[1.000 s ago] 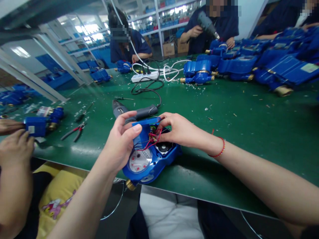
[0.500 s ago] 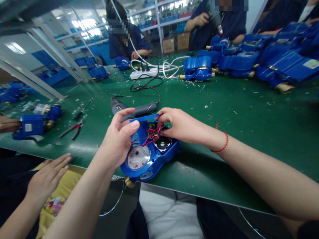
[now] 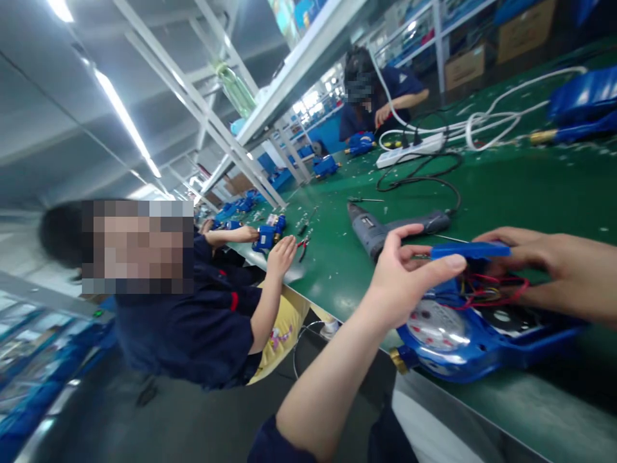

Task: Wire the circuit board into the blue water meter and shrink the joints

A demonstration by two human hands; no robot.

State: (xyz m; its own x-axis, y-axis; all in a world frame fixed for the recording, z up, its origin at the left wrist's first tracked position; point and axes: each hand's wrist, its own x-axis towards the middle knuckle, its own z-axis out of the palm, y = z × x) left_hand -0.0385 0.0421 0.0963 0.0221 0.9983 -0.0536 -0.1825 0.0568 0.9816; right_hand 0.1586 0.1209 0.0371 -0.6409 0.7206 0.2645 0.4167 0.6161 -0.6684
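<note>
On the table's near edge lies a blue water meter (image 3: 491,360) with a round dial and a brass end. Its blue cover (image 3: 477,251) stands raised, held between the thumb and fingers of my left hand (image 3: 398,276). Red, black and yellow wires (image 3: 504,290) run loose from under the cover towards the body's exposed compartment. My right hand (image 3: 549,263) is curled at the cover's right end, among the wires. Its fingertips are hidden, so what they pinch cannot be made out.
A grey heat gun (image 3: 371,228) lies behind my left hand, its cord leading towards a white power strip (image 3: 409,151). Red-handled pliers (image 3: 303,247) lie farther left. A co-worker (image 3: 193,321) sits at my left; another person (image 3: 380,96) works across the table.
My view has swung left, so the meter and my hands appear farther right and the neighbouring co-worker shows. My left hand still holds the cover; my right hand stays by the wires.
</note>
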